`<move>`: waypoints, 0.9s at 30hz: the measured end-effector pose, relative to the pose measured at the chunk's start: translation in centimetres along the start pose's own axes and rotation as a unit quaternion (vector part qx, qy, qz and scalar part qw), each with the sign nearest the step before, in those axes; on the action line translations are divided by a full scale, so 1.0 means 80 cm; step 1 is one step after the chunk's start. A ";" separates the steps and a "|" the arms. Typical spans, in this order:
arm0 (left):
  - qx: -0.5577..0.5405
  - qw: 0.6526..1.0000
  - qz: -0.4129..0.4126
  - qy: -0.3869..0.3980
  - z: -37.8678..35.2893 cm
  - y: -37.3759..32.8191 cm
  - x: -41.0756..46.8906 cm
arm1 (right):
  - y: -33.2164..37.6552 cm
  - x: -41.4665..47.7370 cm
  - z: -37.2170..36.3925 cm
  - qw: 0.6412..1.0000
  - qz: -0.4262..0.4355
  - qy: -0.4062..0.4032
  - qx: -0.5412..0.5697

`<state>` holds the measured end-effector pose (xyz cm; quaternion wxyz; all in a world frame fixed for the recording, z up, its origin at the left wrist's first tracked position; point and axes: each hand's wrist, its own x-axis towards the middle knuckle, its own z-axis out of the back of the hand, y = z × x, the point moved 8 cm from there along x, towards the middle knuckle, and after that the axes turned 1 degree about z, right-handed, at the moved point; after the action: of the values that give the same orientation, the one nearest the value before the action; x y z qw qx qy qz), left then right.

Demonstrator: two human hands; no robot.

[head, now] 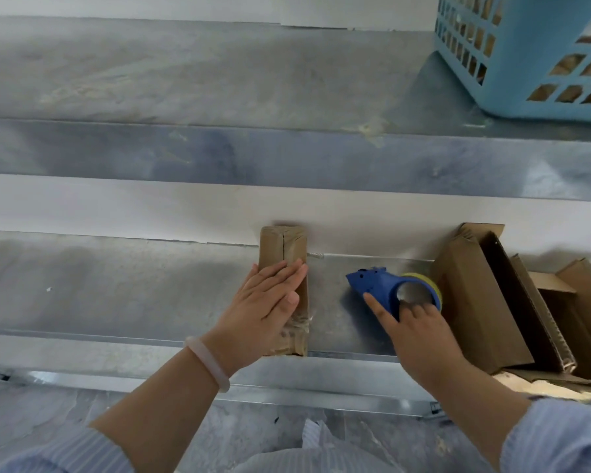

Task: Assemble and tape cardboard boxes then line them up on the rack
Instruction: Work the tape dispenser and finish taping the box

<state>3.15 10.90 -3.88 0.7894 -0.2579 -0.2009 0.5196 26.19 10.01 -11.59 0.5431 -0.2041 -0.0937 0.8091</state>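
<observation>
The taped cardboard box (pixel 284 247) lies on the lower shelf (pixel 116 295) of the metal rack, its far end against the back wall and its near end at the shelf's front edge. Tape runs along its top seam and over the near end. The left grip (pixel 270 308) is released, fingers straight and pressed flat on top of the box. Just right of the box, on the same shelf, sits a blue tape dispenser (pixel 376 285) carrying a yellowish tape roll (pixel 427 279). The right grip (pixel 420 332) grasps the dispenser, index finger laid along its body, other fingers curled at its ring. Further right, flattened cardboard boxes (pixel 468 302) lean together. A blue basket (pixel 526 63) stands on the upper shelf (pixel 219 90). A pale bracelet (pixel 207 361) circles the left wrist.
</observation>
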 end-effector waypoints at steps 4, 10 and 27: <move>-0.099 0.995 0.005 -0.019 0.006 0.001 -0.004 | 0.028 -0.010 -0.032 0.996 -0.040 0.071 0.023; -0.351 0.935 0.032 -0.035 0.018 0.010 -0.009 | 0.043 -0.005 -0.039 0.993 -0.060 0.070 0.077; -0.259 0.956 0.063 -0.123 -0.001 0.030 -0.024 | 0.122 0.022 0.097 0.504 -0.149 -0.080 0.847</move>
<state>0.77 9.93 -5.49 0.6306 -0.3993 -0.4075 0.5262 14.09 8.31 -8.67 0.5599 0.4360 0.5640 0.4224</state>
